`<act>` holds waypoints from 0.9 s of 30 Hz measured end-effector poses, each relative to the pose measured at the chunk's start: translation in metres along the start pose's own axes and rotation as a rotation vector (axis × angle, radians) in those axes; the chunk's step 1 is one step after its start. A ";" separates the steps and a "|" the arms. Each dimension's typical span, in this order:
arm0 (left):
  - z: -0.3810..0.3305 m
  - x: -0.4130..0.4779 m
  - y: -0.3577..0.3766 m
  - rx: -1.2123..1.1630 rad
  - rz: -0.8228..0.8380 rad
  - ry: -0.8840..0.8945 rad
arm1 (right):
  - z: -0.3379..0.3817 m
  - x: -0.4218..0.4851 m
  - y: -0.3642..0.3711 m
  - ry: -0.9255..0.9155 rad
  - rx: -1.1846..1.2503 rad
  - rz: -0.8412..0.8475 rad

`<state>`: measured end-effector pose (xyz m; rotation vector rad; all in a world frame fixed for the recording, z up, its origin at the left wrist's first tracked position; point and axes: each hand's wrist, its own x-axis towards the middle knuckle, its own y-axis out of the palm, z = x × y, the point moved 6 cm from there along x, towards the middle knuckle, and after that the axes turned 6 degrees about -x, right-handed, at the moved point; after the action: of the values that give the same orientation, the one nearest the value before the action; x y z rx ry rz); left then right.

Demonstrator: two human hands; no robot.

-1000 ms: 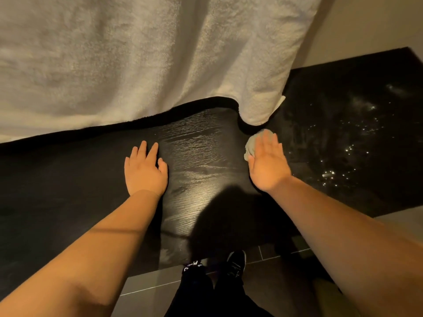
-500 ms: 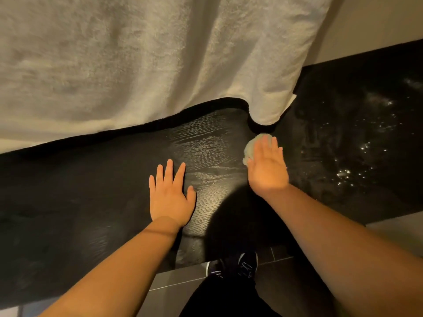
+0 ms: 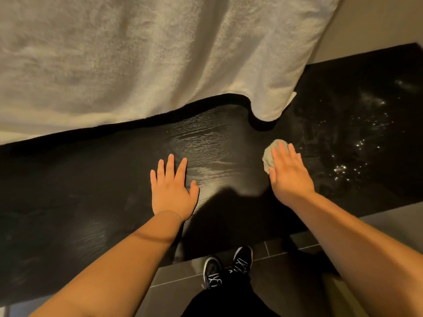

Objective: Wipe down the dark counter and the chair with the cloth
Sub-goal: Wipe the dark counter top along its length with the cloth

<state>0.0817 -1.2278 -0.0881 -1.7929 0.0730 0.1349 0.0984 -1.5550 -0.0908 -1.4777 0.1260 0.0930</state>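
Note:
The dark wood-grain counter (image 3: 96,179) runs across the view from lower left to upper right. My left hand (image 3: 172,189) lies flat on it, fingers straight and spread. My right hand (image 3: 289,173) presses a small pale crumpled cloth (image 3: 269,156) onto the counter with straight fingers; the cloth shows past my fingertips and thumb side. The counter to the right of the cloth glistens with wet specks (image 3: 350,161). No chair is in view.
A large white towel (image 3: 148,58) hangs over the back of the counter, its lower corner (image 3: 272,110) just beyond the cloth. Below the counter's front edge are dark floor tiles (image 3: 183,275) and my black shoes (image 3: 229,264). A beige wall (image 3: 377,26) rises at top right.
My left hand has slid right and nearer along the counter. My right hand with the cloth has drawn back a little from the towel's corner.

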 end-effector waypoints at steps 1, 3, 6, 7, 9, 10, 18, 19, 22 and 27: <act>0.000 0.000 0.001 -0.004 -0.001 -0.004 | 0.008 -0.002 -0.001 0.064 0.012 -0.009; 0.001 0.000 0.002 -0.019 0.008 -0.009 | 0.037 -0.016 0.002 0.042 0.023 0.014; 0.000 -0.001 0.001 -0.021 0.011 -0.005 | 0.081 -0.055 0.019 -0.222 0.068 0.029; 0.000 -0.001 0.002 -0.022 0.017 -0.007 | 0.083 -0.065 0.022 -0.299 0.070 0.027; -0.001 -0.001 0.002 -0.009 0.030 -0.003 | 0.067 -0.071 0.020 -0.398 0.015 0.066; -0.002 0.000 0.003 0.005 0.047 -0.004 | 0.051 -0.072 0.017 -0.392 -0.002 0.090; -0.056 -0.045 0.014 0.029 0.224 0.079 | -0.052 -0.085 -0.006 0.255 0.038 0.130; -0.066 -0.055 0.019 0.039 0.240 0.111 | -0.033 -0.088 -0.006 0.211 0.053 0.127; -0.093 -0.076 0.032 0.046 0.275 0.226 | 0.035 -0.110 0.007 -0.053 0.064 0.132; -0.122 -0.082 0.042 0.086 0.309 0.315 | 0.014 -0.120 0.012 -0.220 0.005 0.127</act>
<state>0.0016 -1.3578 -0.0914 -1.6947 0.5743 0.0669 -0.0216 -1.5376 -0.0848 -1.4437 0.0416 0.3562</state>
